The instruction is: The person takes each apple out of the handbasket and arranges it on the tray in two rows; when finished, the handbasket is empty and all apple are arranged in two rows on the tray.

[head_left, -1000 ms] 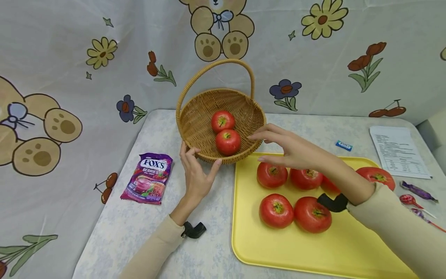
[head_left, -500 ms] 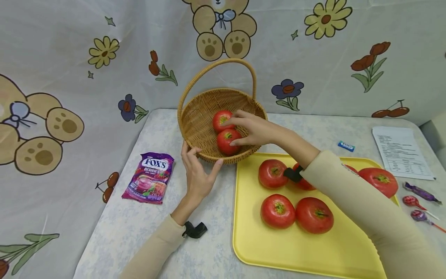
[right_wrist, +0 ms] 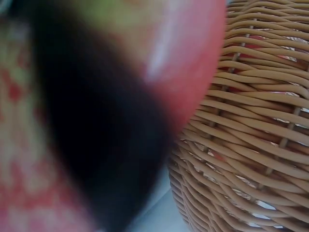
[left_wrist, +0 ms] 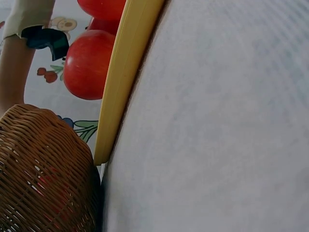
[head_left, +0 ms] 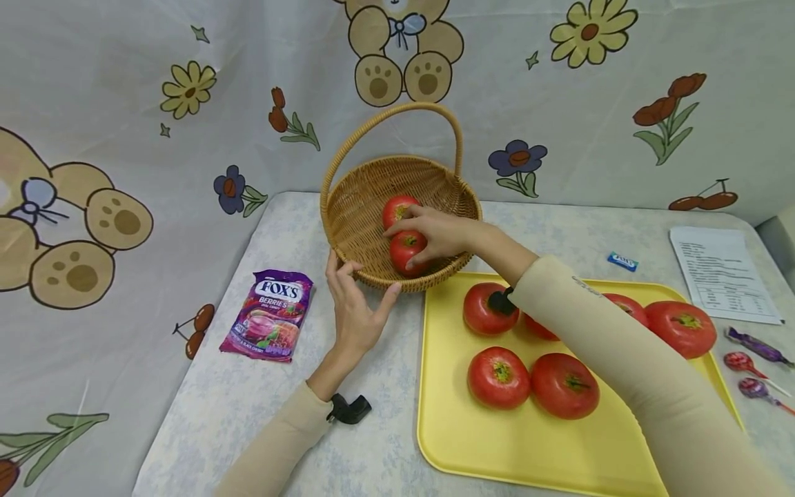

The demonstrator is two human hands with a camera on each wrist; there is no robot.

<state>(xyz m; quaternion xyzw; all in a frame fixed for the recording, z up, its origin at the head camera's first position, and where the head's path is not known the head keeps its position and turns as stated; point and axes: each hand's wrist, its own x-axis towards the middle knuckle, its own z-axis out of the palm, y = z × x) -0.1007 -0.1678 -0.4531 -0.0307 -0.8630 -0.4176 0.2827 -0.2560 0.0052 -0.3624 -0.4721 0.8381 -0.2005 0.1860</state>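
A wicker basket [head_left: 355,217] with a tall handle leans toward me at the back of the table, holding two red apples. My left hand [head_left: 357,321] grips its front left rim, fingers on the side and thumb along the front edge. Inside, my right hand [head_left: 446,233] holds the front apple [head_left: 407,243], fingers over its far side and thumb on the near side. Behind that apple sits the other apple [head_left: 395,208], partly covered by the fingers. The left wrist view catches the basket's woven outside [left_wrist: 43,169], without the left hand.
A yellow tray [head_left: 497,452] bearing several red apples [head_left: 499,377] lies right of the basket, partly under the right sleeve. A purple candy bag [head_left: 270,315] is at left. At right are a printed sheet [head_left: 723,273], a small blue candy [head_left: 622,261] and lollipops [head_left: 740,362].
My right hand has moved left from beside the basket's rim into the basket and taken hold of the front apple. My left hand has stayed on the rim.
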